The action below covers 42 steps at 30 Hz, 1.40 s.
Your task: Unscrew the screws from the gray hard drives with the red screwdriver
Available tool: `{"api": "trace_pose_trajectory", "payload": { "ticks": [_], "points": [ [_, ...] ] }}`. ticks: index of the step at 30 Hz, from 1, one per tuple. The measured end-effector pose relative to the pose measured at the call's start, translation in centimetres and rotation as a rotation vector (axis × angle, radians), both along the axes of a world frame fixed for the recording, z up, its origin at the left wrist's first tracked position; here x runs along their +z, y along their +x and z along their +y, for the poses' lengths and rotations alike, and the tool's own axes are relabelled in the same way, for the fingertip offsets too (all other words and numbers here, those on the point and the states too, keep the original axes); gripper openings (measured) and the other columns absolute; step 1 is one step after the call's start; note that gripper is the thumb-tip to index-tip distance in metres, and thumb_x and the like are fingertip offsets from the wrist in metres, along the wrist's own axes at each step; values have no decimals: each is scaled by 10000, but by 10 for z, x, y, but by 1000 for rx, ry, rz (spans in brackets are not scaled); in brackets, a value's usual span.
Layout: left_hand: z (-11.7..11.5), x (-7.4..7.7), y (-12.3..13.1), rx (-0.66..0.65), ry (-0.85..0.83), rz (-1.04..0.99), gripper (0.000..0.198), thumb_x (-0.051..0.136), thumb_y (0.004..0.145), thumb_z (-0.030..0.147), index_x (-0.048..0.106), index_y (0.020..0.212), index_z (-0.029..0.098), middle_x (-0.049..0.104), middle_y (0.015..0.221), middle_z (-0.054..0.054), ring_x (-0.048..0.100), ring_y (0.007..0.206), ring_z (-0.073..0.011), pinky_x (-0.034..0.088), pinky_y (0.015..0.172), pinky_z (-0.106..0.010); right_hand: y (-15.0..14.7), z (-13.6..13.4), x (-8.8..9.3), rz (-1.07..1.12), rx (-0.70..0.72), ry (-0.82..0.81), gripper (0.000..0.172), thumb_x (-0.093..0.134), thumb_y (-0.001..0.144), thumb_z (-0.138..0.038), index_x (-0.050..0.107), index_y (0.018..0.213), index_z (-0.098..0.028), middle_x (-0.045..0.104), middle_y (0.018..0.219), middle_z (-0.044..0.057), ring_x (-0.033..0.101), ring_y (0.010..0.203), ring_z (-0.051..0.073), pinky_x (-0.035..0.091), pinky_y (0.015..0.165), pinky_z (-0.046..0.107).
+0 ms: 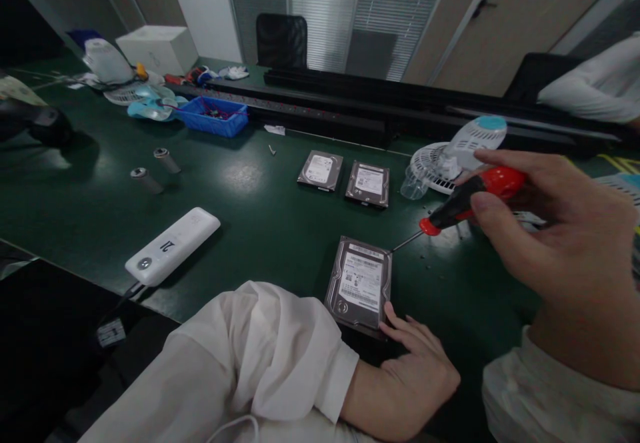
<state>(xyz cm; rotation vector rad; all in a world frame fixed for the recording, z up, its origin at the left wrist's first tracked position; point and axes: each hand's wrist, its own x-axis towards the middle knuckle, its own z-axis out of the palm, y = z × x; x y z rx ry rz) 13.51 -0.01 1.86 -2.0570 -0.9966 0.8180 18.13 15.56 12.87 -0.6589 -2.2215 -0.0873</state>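
Note:
A hard drive (pixel 359 282) with a white label lies flat on the green table (pixel 260 210) just in front of me. My left hand (pixel 410 363) rests flat beside its near right corner, fingers stretched out and touching the drive's edge. My right hand (pixel 555 230) is closed around a red and black screwdriver (pixel 465 206). The thin metal tip of the screwdriver points down and left to the drive's far right corner.
Two more hard drives (pixel 321 170) (pixel 368 184) lie further back. A white power bank (pixel 173 246) sits at left, with two small cylinders (pixel 147 180) behind it. A blue tray (pixel 214 115), fan parts (pixel 440 163) and a black rail (pixel 400 106) stand farther off. Another person's sleeve (pixel 595 83) shows at right.

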Motion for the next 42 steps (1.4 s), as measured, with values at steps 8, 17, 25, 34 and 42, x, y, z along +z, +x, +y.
{"api": "trace_pose_trajectory", "payload": {
  "ticks": [8,17,25,34,42],
  "points": [
    [-1,-9,3,-48,98,342,387,333,876,-42,522,1193,-156,730,872,-234,777,742,-248,617,546,-261,0,2,0,-67,-56,99,329,593,931,-374,716,1137,-149,763,1003,88,623,679,144,447,639,300],
    [2,-7,2,-103,60,434,493,304,873,-71,461,1330,-169,740,867,-224,773,696,-250,607,509,-254,0,0,2,-68,-53,79,366,606,909,-352,688,1232,-201,778,1058,61,647,652,145,472,629,303],
    [2,-7,4,19,56,32,418,332,928,46,596,1232,-65,742,888,-186,780,753,-307,627,499,-333,4,1,4,-68,27,8,460,553,905,-331,646,1310,-134,758,1144,130,706,758,201,514,686,341],
    [1,-5,2,70,86,-189,315,396,909,65,661,1058,-19,746,864,-166,781,760,-318,631,517,-342,2,3,1,-102,-41,93,393,554,926,-414,661,1237,-198,754,970,60,644,643,162,485,611,312],
    [2,2,-2,53,50,-255,334,393,908,36,694,1046,-10,751,841,-158,782,752,-303,628,510,-303,-1,-3,1,-96,-110,24,428,631,887,-351,585,1312,-348,748,1027,17,658,650,176,558,666,343]
  ]
}}
